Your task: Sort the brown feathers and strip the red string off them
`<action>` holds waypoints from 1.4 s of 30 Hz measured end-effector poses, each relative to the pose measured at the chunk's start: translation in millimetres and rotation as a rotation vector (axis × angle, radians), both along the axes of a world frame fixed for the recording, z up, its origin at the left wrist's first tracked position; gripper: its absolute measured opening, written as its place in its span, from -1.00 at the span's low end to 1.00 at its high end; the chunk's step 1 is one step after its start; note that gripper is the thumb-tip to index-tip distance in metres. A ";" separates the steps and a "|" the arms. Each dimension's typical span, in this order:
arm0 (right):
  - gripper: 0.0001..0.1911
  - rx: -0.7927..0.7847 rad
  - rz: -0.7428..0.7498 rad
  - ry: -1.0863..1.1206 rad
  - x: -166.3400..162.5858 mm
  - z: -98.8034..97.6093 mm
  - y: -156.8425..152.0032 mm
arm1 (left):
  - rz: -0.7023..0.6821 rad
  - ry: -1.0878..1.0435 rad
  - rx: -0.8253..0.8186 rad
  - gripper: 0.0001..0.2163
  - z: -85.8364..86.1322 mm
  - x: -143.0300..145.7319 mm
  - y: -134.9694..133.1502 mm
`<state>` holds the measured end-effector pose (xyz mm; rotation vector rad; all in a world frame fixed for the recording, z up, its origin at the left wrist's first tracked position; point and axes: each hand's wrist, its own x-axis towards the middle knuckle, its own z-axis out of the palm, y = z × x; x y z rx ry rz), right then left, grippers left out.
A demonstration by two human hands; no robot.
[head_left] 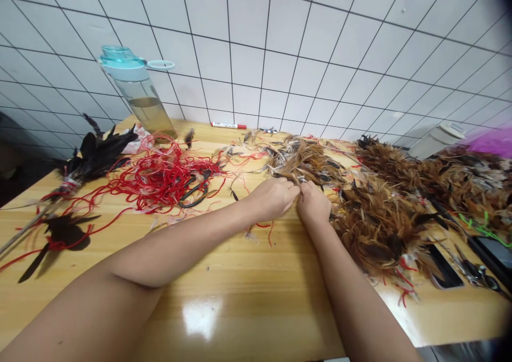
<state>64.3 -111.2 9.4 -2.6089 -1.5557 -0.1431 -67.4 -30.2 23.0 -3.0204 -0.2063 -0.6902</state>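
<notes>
Near the middle of the wooden table, my left hand (274,198) and my right hand (314,203) meet with fingertips almost touching. Both are closed in a pinch around what looks like a brown feather, mostly hidden by the fingers. Just beyond them lies a small heap of brown feathers (306,158). A larger brown feather bundle (372,220) spreads beside my right forearm. To the left of my left hand sits a tangle of red string (160,178), with dark-handled scissors (196,191) partly under it.
Black feathers on a stick (100,151) and loose black feathers (66,234) lie at left. A water bottle (146,101) and a red-capped marker (228,126) are by the tiled wall. At right are more feather bundles (448,181), a phone (444,266) and metal scissors (474,268).
</notes>
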 end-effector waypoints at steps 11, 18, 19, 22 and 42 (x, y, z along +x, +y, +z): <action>-0.68 0.008 0.339 0.170 2.8 -3.5 -0.7 | 0.131 -0.167 -0.152 -0.84 -0.7 -1.2 11.6; -0.68 0.461 0.170 0.542 27.9 -27.9 10.7 | 0.190 -0.155 -0.193 -0.86 -2.5 -2.2 14.4; -0.67 0.537 0.148 0.620 31.2 -31.7 12.3 | 0.186 -0.148 -0.195 -0.86 -2.7 -2.1 14.4; -0.67 0.621 0.143 0.687 32.9 -33.6 12.7 | 0.148 -0.147 -0.173 -0.85 -2.5 -1.6 12.0; -0.68 -0.037 0.082 -0.152 -9.1 0.9 -2.6 | -0.180 -0.130 0.170 -0.76 -6.9 1.8 2.9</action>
